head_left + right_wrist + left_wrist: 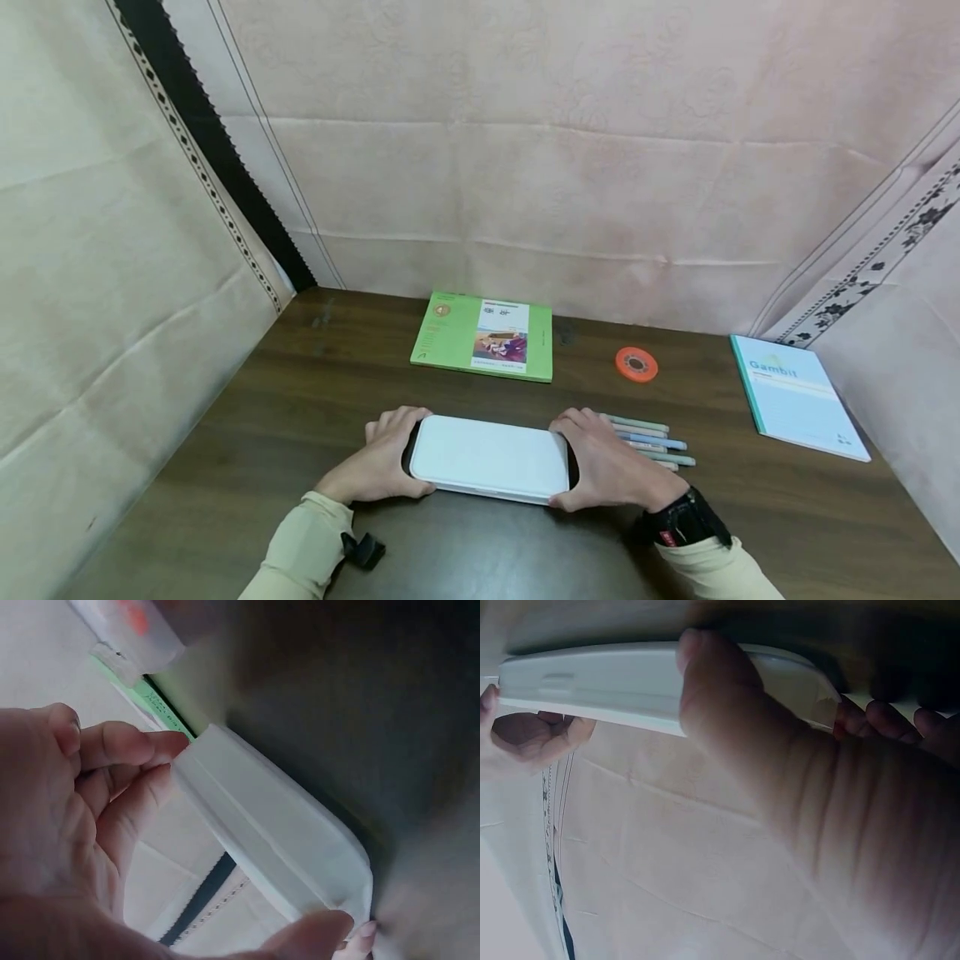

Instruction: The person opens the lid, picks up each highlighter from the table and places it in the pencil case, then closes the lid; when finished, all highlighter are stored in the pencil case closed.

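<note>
A white, flat rectangular box [489,454] with rounded corners lies level between my hands, low over the front middle of the table. My left hand [386,462] grips its left end, thumb along the near side and fingers round the far corner. At the opposite end my right hand [606,465] holds it the same way. In the left wrist view the thumb presses the pale long side of the box [615,682]. The right wrist view shows the end wall of the box [270,821] between thumb and fingers. Its inside is hidden.
Several pens [652,442] in pale green, blue and white lie just beyond the right hand. A green book [450,333] is at the back, an orange disc [636,364] to its right. Farther right lies a light blue notebook [802,400]. Cloth walls [525,167] enclose the wooden table [247,467].
</note>
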The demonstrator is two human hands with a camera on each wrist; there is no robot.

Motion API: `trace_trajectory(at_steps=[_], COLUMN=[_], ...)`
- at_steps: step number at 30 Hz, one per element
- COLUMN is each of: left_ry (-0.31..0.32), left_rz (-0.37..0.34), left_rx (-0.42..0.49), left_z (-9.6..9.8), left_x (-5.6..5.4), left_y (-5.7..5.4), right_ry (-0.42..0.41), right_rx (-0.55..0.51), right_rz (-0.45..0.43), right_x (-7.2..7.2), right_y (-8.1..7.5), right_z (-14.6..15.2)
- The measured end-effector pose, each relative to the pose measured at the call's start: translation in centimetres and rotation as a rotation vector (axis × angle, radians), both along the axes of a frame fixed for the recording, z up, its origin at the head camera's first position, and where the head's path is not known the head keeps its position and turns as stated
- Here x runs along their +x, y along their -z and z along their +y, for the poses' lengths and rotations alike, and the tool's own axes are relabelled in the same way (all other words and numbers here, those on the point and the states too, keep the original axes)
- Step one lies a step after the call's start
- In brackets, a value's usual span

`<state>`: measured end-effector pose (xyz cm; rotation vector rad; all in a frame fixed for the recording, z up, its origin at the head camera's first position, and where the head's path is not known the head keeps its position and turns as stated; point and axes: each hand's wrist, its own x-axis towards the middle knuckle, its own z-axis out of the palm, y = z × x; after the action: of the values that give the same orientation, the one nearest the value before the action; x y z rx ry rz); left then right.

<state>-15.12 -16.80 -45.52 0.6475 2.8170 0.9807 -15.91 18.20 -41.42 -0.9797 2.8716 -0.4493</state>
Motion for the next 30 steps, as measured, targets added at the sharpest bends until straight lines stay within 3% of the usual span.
trace_trajectory(at_steps=[8, 17, 25, 30], left_ry=[-0.005, 0.005, -0.007, -0.007], left_rz=[0.007, -0.005, -0.003, -0.018], left_rx=[-0.005, 0.014, 0.024, 0.021], left_z=[-0.3, -0.1, -0.2, -0.2], left_x=[0.1, 0.1, 0.0, 0.1], left_y=[0.1, 0.0, -0.2, -0.2], right_ry=[-0.029, -0.067, -0.070, -0.013], right_rx=[0.072, 0.046, -0.012, -0.208], right_rz=[0.046, -0.006, -0.161, -0.322], right_x=[0.5, -0.2, -0.8, -1.2], right_y=[0.0, -0.7, -1.9, -1.7], right_z=[-0.7, -0.6, 0.2, 1.6])
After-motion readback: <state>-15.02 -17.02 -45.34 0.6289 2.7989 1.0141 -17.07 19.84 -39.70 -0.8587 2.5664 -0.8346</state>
